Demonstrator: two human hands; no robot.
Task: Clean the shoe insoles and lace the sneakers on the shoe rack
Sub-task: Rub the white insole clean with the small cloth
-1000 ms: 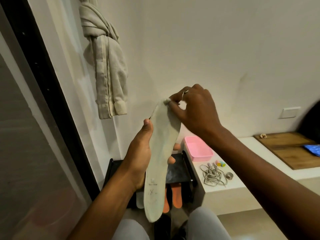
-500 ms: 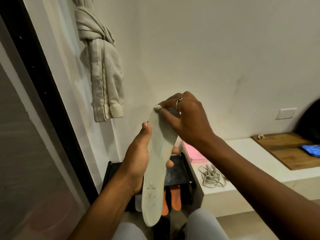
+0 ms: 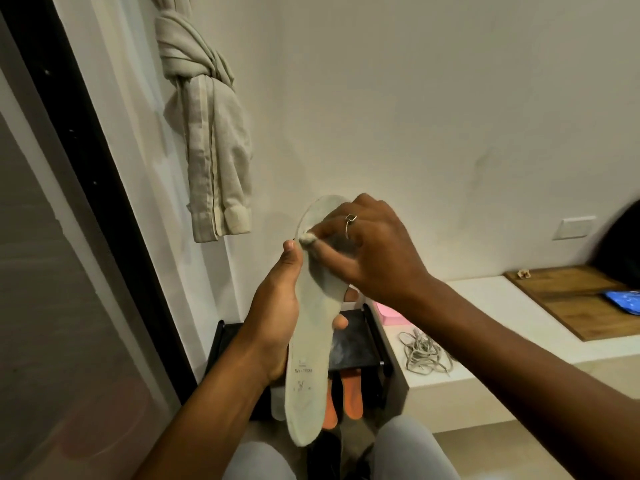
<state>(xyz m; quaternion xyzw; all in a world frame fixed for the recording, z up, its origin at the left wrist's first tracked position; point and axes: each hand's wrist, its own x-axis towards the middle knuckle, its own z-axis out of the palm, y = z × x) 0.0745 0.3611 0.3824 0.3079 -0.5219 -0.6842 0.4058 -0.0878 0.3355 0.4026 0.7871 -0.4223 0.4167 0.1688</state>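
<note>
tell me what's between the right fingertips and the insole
A small whitish wad, pinched by the right hand, sits against the insole the left hand grips, seen in the head view.

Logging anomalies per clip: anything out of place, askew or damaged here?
Nothing damaged. The shoelaces lie in a loose tangle on the white ledge, and two orange insoles lie loose in the black shoe rack.

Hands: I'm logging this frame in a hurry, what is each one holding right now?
Left hand: grips the insole around its middle.
Right hand: pinches a small white wad, pressed on the insole near its top.
</note>
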